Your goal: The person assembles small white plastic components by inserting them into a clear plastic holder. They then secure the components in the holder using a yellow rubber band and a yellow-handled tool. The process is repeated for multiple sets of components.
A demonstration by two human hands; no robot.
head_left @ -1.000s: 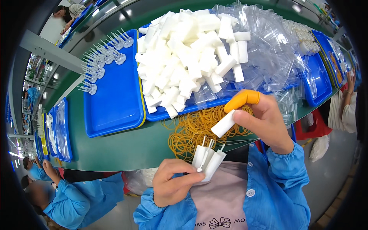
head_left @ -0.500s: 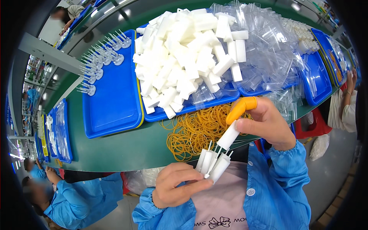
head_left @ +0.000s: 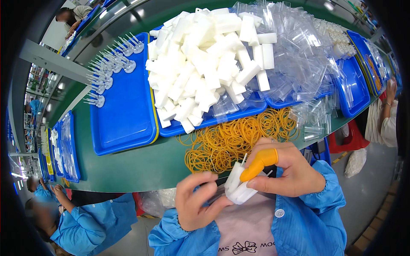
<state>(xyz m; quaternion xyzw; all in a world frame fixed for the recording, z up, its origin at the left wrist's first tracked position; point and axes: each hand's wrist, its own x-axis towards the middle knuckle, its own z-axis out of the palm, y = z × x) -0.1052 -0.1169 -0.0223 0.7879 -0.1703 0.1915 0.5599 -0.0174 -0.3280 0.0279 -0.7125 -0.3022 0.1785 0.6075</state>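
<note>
I note glossy blue plastic trays, a smooth green worktop, matt white plastic pieces, clear film bags, yellow rubber bands.

Blue buttoned smock sleeves, orange finger cot, pinkish apron

Head view, steeply down, close

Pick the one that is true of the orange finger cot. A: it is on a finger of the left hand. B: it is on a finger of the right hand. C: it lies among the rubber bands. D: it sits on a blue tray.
B: the orange cot covers a finger of the right hand, pressed on the white pieces that both hands hold.
</note>
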